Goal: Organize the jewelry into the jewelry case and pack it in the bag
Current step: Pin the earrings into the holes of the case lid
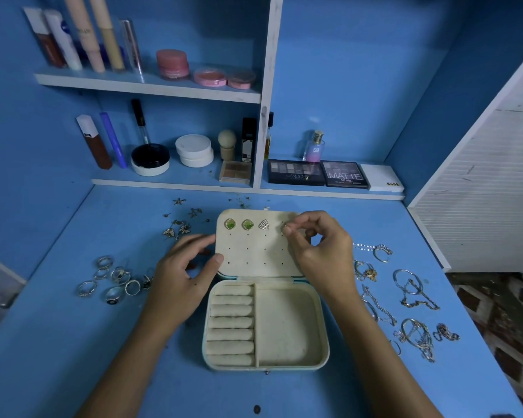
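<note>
An open cream jewelry case (287, 324) lies on the blue desk, its lid (254, 254) folded back and dotted with earring holes. Two green earrings (238, 224) and a silver triangular earring (264, 225) sit in the lid's top row. My left hand (181, 276) grips the lid's left edge, thumb on its face. My right hand (317, 251) pinches a small earring (285, 228) against the top row's right end. Rings (112, 282) lie to the left, loose earrings (178, 227) at the upper left, chains and bracelets (405, 303) to the right.
Shelves behind the desk (73, 342) hold cosmetics: tubes (82, 34), pink jars (172, 63), white compacts (194, 150), a perfume bottle (314, 146) and eyeshadow palettes (317, 173). A white slatted panel (489, 188) stands at the right. No bag is in view.
</note>
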Demonstrator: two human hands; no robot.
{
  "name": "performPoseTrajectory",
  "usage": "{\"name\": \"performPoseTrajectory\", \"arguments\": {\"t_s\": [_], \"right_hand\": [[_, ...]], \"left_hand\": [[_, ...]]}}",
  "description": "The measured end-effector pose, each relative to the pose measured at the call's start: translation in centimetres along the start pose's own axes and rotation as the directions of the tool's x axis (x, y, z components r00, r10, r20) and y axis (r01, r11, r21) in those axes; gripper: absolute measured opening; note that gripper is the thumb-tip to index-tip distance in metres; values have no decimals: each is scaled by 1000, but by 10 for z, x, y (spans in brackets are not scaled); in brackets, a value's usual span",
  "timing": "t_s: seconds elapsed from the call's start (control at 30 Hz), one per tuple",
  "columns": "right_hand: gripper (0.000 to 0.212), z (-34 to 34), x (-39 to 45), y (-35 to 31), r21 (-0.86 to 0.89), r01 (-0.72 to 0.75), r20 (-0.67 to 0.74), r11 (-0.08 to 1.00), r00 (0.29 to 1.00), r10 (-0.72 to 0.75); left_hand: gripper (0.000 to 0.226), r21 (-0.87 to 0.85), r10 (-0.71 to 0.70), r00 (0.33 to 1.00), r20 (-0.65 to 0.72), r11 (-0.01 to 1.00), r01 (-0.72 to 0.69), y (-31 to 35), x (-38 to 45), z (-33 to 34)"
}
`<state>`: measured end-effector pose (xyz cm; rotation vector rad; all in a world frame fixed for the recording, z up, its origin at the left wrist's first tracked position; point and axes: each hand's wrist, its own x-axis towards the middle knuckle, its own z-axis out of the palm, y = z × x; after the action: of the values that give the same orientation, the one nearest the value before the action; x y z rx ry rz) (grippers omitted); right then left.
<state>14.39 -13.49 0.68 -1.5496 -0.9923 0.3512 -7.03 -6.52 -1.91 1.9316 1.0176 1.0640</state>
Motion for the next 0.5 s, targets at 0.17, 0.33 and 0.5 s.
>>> {"name": "performPoseTrajectory", "arguments": {"t_s": [0.17, 0.33, 0.5], "right_hand": [[19, 0, -1, -1, 1, 3, -11, 1000, 1000, -3], [19, 2, -2, 0, -18, 4, -23, 1000, 1000, -4], [16, 3, -2, -1, 4, 0, -20, 1000, 1000, 0]], "left_hand": [[33, 9, -6, 1000, 7, 1000, 6, -2, 0, -1], [33, 1, -7, 1000, 11, 1000, 7, -1, -1, -1], [34, 2, -4, 1000, 14, 1000, 4, -1, 0, -1]]}}
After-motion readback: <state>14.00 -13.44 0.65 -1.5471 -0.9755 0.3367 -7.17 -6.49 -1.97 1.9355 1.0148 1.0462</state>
